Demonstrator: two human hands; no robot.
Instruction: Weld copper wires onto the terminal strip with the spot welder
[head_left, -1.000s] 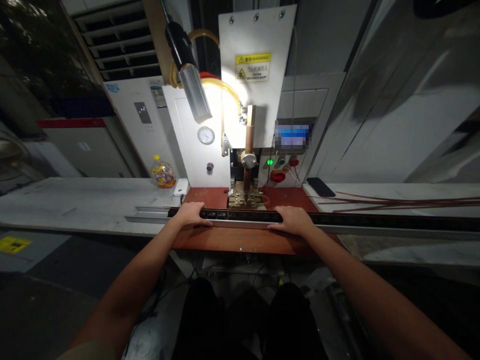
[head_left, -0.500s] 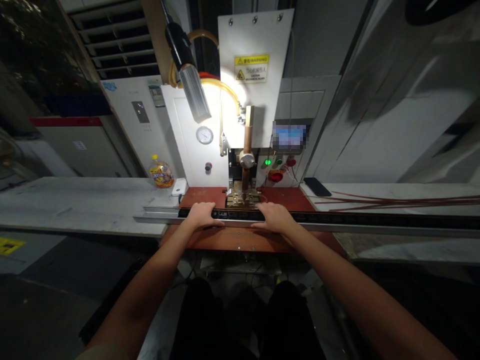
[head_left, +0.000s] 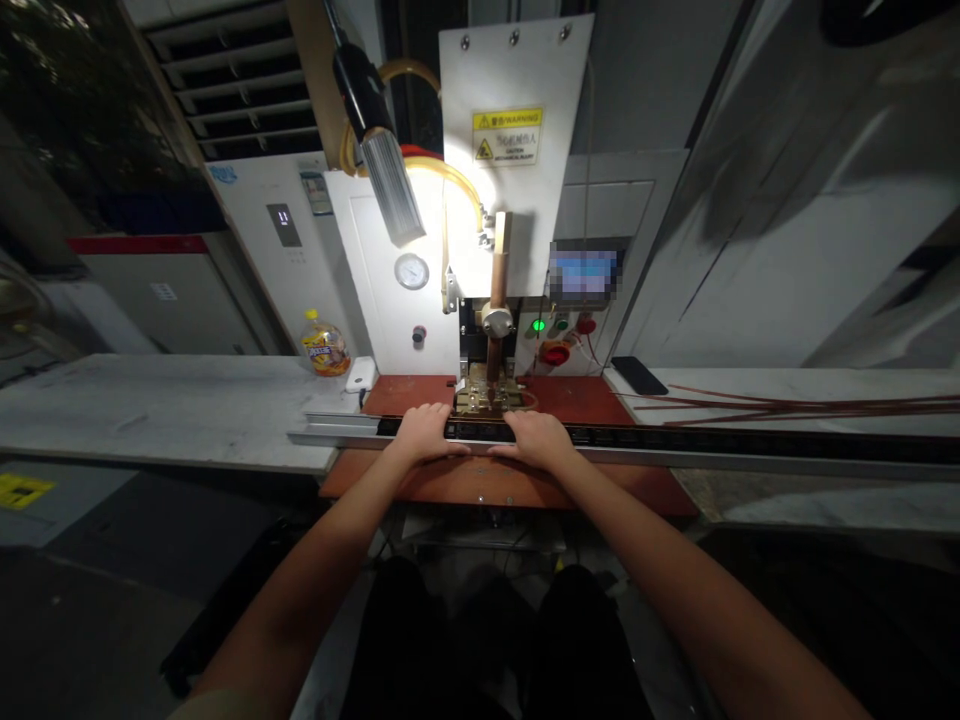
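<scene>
A long silver metal rail [head_left: 334, 432] with a dark strip in its channel lies sideways across the reddish-brown work plate [head_left: 420, 478]. My left hand [head_left: 427, 433] is closed over the rail, fingers on its far side and thumb along the near face. My right hand [head_left: 538, 440] grips it the same way, a short gap away, with the thumbs pointing at each other. Just behind that gap, a copper-coloured electrode rod [head_left: 495, 358] of the machine points down at a small brass-coloured fixture [head_left: 469, 392]. Whether its tip touches anything is hard to tell.
The white machine [head_left: 517, 90] carries a warning label, a gauge [head_left: 412, 271] and a red knob [head_left: 556, 354]. A lamp [head_left: 390, 185] lights it. On the bench are a bottle [head_left: 325, 345], a small white box [head_left: 361, 375], a black phone [head_left: 639, 376] and several thin brown strips [head_left: 780, 405].
The rail has slid to the right, with my left hand moving along with it. My right hand has shifted a little left, so the gap between my hands is smaller.
</scene>
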